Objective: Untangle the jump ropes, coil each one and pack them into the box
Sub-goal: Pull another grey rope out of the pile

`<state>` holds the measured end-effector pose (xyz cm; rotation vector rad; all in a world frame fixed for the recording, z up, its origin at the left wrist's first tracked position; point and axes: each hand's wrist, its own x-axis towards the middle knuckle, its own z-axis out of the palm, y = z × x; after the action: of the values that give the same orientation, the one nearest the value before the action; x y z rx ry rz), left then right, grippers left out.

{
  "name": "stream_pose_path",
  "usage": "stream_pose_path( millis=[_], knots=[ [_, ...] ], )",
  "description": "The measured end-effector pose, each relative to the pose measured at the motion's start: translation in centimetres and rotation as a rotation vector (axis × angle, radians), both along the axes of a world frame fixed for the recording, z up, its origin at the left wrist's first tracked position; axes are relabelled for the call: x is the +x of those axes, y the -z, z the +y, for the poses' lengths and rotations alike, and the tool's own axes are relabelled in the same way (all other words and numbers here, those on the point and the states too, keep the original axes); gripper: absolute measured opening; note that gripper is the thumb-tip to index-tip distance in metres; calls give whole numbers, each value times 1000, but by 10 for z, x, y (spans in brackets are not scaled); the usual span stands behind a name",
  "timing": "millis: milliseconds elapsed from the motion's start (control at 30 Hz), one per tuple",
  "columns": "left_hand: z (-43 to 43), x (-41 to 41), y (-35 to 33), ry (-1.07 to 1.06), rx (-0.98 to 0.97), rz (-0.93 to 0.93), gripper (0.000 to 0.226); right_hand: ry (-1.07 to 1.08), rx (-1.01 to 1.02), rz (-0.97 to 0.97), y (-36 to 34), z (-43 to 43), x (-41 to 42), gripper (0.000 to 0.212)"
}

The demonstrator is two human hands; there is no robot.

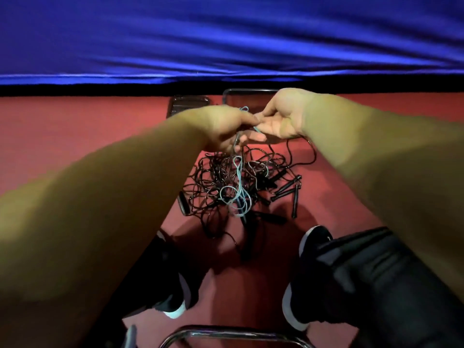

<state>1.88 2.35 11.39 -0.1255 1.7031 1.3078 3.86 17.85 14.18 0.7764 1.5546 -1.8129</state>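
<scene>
Light-blue thin cord jump rope point(240, 179) is being lifted from the black tangled rope pile point(233, 187) on the red floor point(75, 136); left hand point(221, 126) and right hand point(283, 116) fingers are pinching it, isolating one strand for untangling.

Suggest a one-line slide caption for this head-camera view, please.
Both hands, left hand and right hand, lift a light blue rope from tangled black jump ropes.

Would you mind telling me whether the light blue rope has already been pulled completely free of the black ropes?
No, the light blue rope runs from both hands down into the black ropes on the floor.
</scene>
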Motion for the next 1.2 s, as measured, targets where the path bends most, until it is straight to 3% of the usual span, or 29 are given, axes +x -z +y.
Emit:
stream_pose_path(
  millis=[133,300,400,467,600,667,733,800,833,933,1000,1100,1200],
  knots=[
    [-8,-5,-48,65,-135,73,13,61,-85,-4,-25,0,-8,39],
    [-20,-2,-103,4,-55,168,19,-358,243,99,-53,1,7,75],
    [-29,-3,-130,-181,81,175,14,-616,350,109,-64,0,22,50],
    [-35,-1,-142,-266,148,180,13,-660,392,195,-75,-2,32,28],
    [-46,6,-145,-465,175,263,19,-402,413,474,-96,-10,48,23],
    [-50,11,-136,-517,67,348,39,-175,307,518,-104,-14,55,21],
    [-52,18,-129,-413,-210,507,55,31,198,556,-114,-16,58,19],
    [-47,30,-129,-266,-298,568,38,160,124,590,-123,-16,57,20],
    [-43,40,-132,-178,-260,552,28,205,83,595,-126,-15,55,21],
    [-30,59,-140,-6,-76,402,26,307,-21,576,-130,-12,50,23],
    [-26,63,-144,59,56,259,34,336,-35,567,-129,-9,48,22],
    [-28,64,-149,39,165,184,24,384,-24,548,-125,-5,45,22],
    [-27,58,-149,-17,160,188,23,360,58,436,-118,0,39,36]
  ],
)
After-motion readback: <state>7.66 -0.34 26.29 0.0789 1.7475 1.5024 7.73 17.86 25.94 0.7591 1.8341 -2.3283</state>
